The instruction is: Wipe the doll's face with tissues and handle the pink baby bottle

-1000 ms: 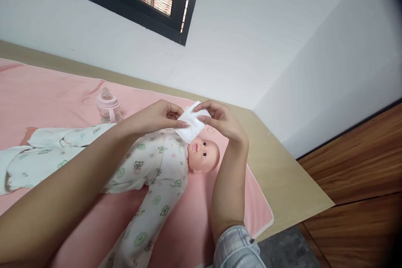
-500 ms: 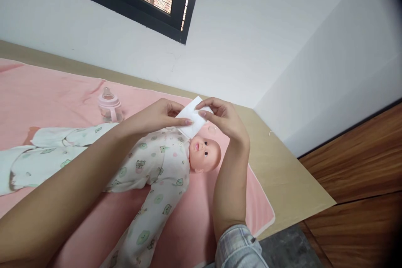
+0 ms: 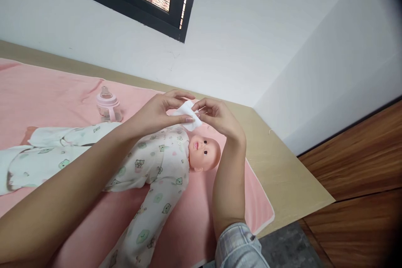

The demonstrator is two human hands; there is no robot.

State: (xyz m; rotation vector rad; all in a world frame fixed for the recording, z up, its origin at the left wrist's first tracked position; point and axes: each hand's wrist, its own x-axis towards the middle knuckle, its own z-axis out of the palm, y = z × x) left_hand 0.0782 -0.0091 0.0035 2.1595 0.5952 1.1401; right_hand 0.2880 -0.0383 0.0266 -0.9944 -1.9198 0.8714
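Note:
Just above the baby doll's shoulder, a small folded white tissue [image 3: 188, 113] is held between both hands. My left hand [image 3: 163, 111] is closed on its left side, thumb lying along the front. My right hand [image 3: 218, 117] pinches the tissue's right edge with thumb and fingertips. Below them the baby doll [image 3: 204, 153] lies on its back, head to the right, dressed in a white suit with green bear prints. Its face is turned up and uncovered. The doll's far arm is mostly hidden behind my left forearm and hand.
A pink baby bottle [image 3: 108, 104] with handles stands behind the doll's legs. Under everything lies a pink blanket [image 3: 260, 201] on a wooden board [image 3: 282, 180]. A white wall with a dark-framed window [image 3: 176, 21] rises behind; wood-grain panels [image 3: 361, 155] are at the right.
The tissue has been folded over into a smaller, more bunched shape. My right hand has shifted slightly left, and the fingers of my left hand have lifted behind the tissue.

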